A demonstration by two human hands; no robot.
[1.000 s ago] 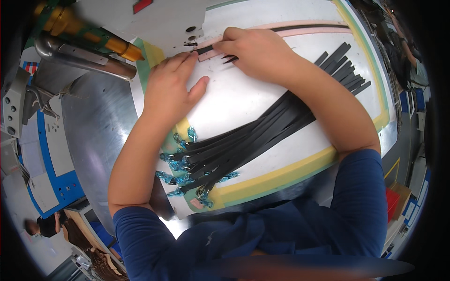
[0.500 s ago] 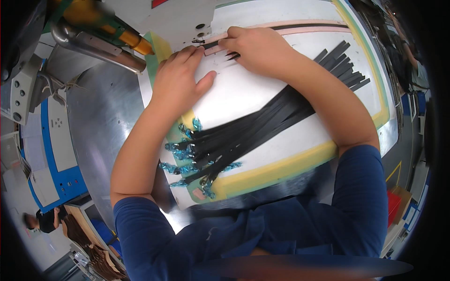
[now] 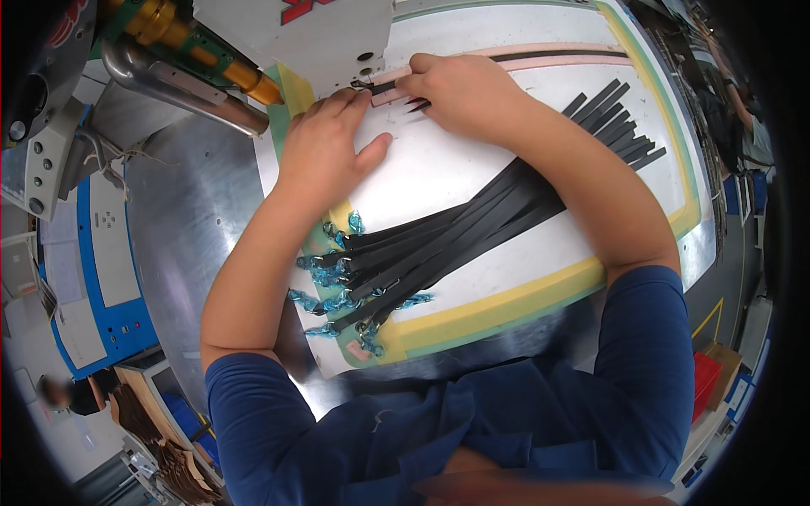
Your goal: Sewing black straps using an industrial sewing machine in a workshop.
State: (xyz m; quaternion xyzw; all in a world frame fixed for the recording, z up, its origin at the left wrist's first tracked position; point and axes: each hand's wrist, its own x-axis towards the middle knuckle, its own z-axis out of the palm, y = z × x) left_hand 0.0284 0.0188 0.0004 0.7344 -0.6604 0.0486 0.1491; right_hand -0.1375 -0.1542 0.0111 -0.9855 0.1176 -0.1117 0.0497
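Note:
A long black strap (image 3: 557,58) lies in a pink-edged guide (image 3: 582,63) across the far side of a white board (image 3: 405,177). My left hand (image 3: 325,148) rests on the board with its fingers stretched out and thumb apart, fingertips at the strap's left end. Just right of it, my right hand (image 3: 464,94) is closed at the strap, with the dark points of a tweezers-like tool (image 3: 418,105) sticking out under its fingers. Nearer to me lies a bundle of black straps (image 3: 481,215), with metal clasps in blue plastic wrap (image 3: 333,274) at their left ends.
Yellow and green tape (image 3: 506,308) borders the board. Beyond my left hand stand a white machine panel (image 3: 295,51), a gold cylinder (image 3: 253,84) and a metal tube (image 3: 194,97). A blue-framed control panel (image 3: 97,278) is at the left. Another person (image 3: 80,395) is at the far left.
The whole view has shifted slightly, showing more of the white machine panel. Both hands stay at the strap's left end in nearly the same pose.

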